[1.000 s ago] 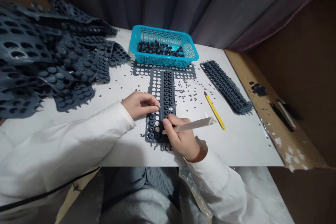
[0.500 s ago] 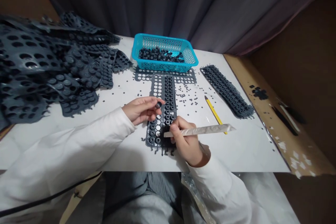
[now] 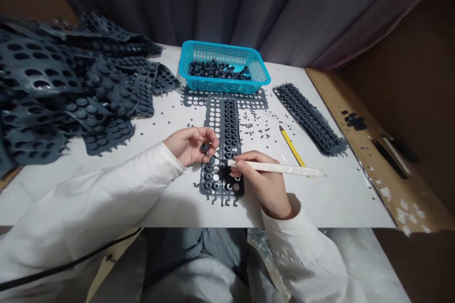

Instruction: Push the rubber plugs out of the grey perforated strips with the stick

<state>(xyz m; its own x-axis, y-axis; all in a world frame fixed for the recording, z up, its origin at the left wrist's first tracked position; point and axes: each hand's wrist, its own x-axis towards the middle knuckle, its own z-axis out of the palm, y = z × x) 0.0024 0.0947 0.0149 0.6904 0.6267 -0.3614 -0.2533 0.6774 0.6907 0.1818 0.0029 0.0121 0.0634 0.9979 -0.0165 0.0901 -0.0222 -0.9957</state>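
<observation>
Dark grey rubber keypad sheet (image 3: 221, 184) lies straight ahead of the person's body, between the two hands, its long axis pointing away from the person and its near end close to the front edge of the white worktop (image 3: 337, 199). The right hand (image 3: 258, 175) is closed in a pen-like grip on a long, pale, pointed stick (image 3: 277, 167), which lies almost crosswise to the sheet, with its tip reaching the sheet from the right. That tip makes the right hand the nearer one at the sheet's middle. The left hand (image 3: 192, 147) is half closed beside the sheet's left edge, its fingertips (image 3: 214, 147) just over the sheet and curled round a small dark rubber piece (image 3: 205, 147), which looks pinched, though the fingers partly hide it. The sheet shows columns of raised rings and round punched holes, and its lower edge is ragged with small tabs. Beyond the left hand lies a heap of similar sheets (image 3: 71, 80). Ahead of both hands, a turquoise plastic basket (image 3: 223, 67) holds dark rubber pieces (image 3: 217, 70). Right of the stick lie a yellow pencil (image 3: 292, 147) and a studded rubber strip (image 3: 309, 119).
</observation>
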